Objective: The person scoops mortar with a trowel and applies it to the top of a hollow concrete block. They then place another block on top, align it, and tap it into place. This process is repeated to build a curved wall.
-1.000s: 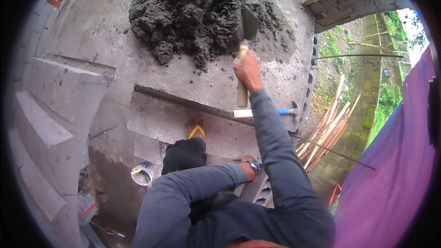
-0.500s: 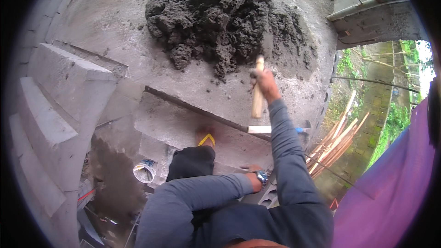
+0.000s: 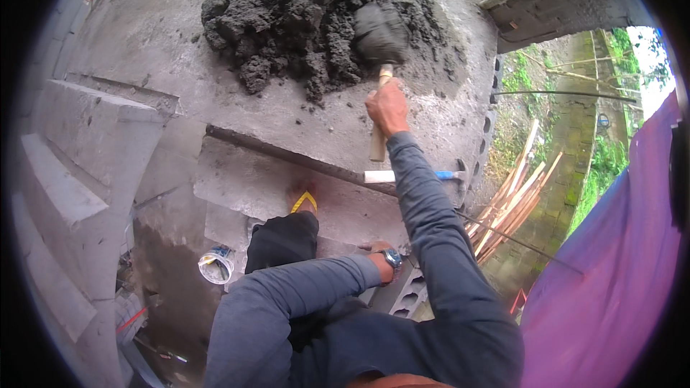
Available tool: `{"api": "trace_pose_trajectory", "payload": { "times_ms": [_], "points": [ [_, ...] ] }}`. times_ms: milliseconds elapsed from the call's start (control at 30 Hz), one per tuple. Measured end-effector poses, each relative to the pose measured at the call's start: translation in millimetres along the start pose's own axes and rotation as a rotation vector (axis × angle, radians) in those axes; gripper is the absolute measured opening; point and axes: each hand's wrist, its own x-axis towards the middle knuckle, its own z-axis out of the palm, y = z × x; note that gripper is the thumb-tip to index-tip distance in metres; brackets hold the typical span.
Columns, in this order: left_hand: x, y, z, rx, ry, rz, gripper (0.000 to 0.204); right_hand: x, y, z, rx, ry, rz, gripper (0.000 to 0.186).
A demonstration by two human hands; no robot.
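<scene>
A heap of wet grey mortar (image 3: 277, 18) lies on a rough concrete slab at the top. My right hand (image 3: 389, 106) is closed round the wooden handle of a trowel (image 3: 381, 34). The trowel's blade is coated grey, smeared by motion, and sits at the heap's right side. Lower down, my left hand (image 3: 376, 247) rests on the concrete step with its fingers stretched out and nothing seen in it; part of it is hidden by the wrist and watch. A hammer (image 3: 379, 176) with a white grip and blue neck lies near the slab's edge, beside my right forearm.
At lower left stands a white bucket (image 3: 216, 266). Concrete steps (image 3: 68, 179) rise along the left. Hollow blocks (image 3: 408, 292) lie below my left hand. Right of the slab are wooden sticks (image 3: 514, 197), thin metal rods and a purple sheet (image 3: 607, 259).
The trowel's blade now shows against the mortar, where before only its handle was plain to see. My right hand has turned on the handle. The whole view has shifted slightly; my left hand stays put.
</scene>
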Motion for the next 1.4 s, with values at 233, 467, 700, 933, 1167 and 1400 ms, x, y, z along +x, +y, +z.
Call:
{"api": "trace_pose_trajectory", "payload": {
  "times_ms": [233, 467, 700, 933, 1167, 1400],
  "points": [
    [26, -17, 36, 0.073, -0.084, -0.046, 0.046, -123, 44, -40, 0.813, -0.340, 0.377, 0.028],
    [4, -35, 7, -0.073, -0.017, -0.071, 0.049, -107, 24, -3, 0.932, -0.493, 0.441, 0.025],
    [-7, -28, -5, -0.068, -0.050, -0.024, 0.045, -33, 4, -4, 1.287, -0.574, 0.348, 0.024],
    [33, -9, 42, 0.063, 0.010, -0.091, 0.043, -78, 13, -35, 1.401, -0.548, 0.323, 0.033],
    [-22, 18, 69, 0.274, 0.306, 0.294, 0.026, -198, 57, -67, 1.595, -0.470, 0.357, 0.064],
    [14, 80, 135, 0.410, -0.102, 0.212, 0.038, -421, 116, -104, 1.169, -0.149, 0.212, 0.050]
  ]
}}
